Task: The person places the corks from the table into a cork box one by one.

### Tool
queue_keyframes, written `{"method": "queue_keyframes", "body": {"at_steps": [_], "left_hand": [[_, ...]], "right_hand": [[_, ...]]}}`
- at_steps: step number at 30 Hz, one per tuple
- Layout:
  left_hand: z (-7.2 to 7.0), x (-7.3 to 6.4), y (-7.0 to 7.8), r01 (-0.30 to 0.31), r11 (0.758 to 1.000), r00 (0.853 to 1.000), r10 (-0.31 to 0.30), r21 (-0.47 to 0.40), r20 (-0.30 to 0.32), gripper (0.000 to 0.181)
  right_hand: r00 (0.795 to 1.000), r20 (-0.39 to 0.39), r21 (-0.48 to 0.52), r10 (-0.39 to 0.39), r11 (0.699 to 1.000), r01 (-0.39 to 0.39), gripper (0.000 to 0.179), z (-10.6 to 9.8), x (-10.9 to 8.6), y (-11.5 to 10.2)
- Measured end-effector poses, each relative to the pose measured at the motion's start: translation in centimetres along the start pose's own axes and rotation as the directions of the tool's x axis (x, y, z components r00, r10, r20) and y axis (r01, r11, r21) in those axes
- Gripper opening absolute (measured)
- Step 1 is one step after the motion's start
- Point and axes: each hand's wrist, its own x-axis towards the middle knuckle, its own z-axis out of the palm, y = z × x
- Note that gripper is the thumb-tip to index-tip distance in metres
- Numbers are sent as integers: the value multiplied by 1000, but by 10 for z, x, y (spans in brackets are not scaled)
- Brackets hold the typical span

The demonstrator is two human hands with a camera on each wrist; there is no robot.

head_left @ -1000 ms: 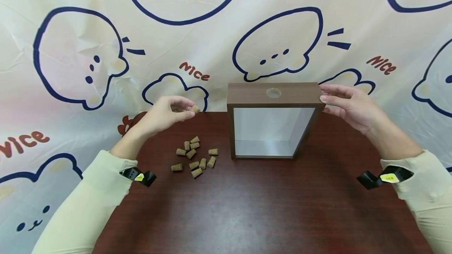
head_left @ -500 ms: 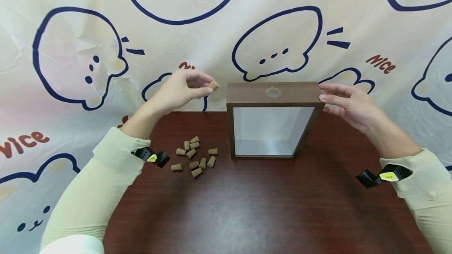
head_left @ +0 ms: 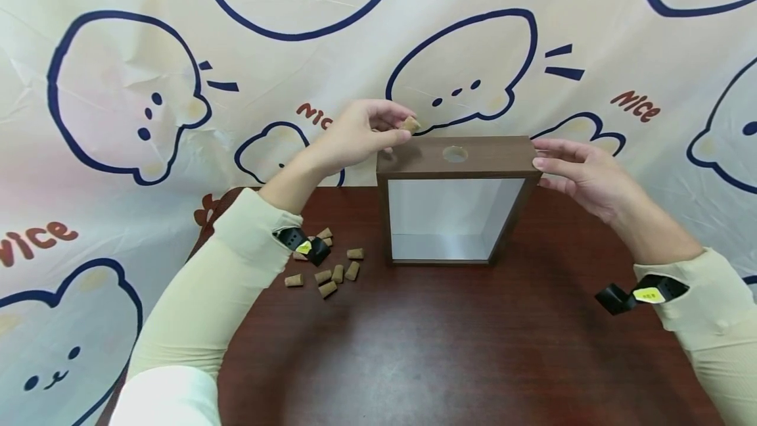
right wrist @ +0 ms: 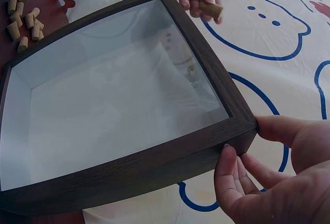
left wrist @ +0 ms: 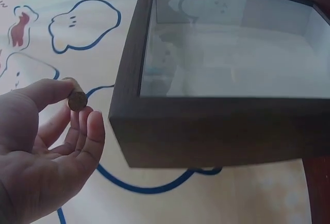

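Between the thumb and fingers of my left hand [head_left: 363,133] is a small tan cork [head_left: 411,125], held above the left end of the box's top. The box [head_left: 503,155] stands upright, dark wood framed, with a clear front pane and a white interior. A round hole [head_left: 455,154] opens in the middle of its top. My right hand [head_left: 597,179] grips the upper right corner, thumb and fingers on either side of it in the right wrist view. In the left wrist view the cork [left wrist: 78,100] shows its round end, just beside the frame.
Several loose corks [head_left: 338,274] lie on the dark red table [head_left: 449,340] left of the box, some partly hidden behind my left wrist's camera [head_left: 316,252]. A pale cloth [head_left: 284,71] with blue cartoon outlines hangs behind.
My left hand has carried the cork up and to the right, from over the table's left side to above the box's left end. The right hand stays at the box corner.
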Motion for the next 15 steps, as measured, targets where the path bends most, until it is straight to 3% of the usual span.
{"method": "queue_keyframes", "body": {"at_steps": [4,10,15], "left_hand": [[9,7,2,-9,999,1000,9,-48,0,30],[21,16,3,-25,991,1000,23,-128,-20,31],[29,22,3,-29,990,998,23,-136,-51,28]], "right_hand": [[1000,5,-7,7,1000,-7,52,1,1,-1],[1000,-2,11,1,1000,-1,45,0,0,0],[1000,0,11,-5,1000,5,41,-1,0,0]]}}
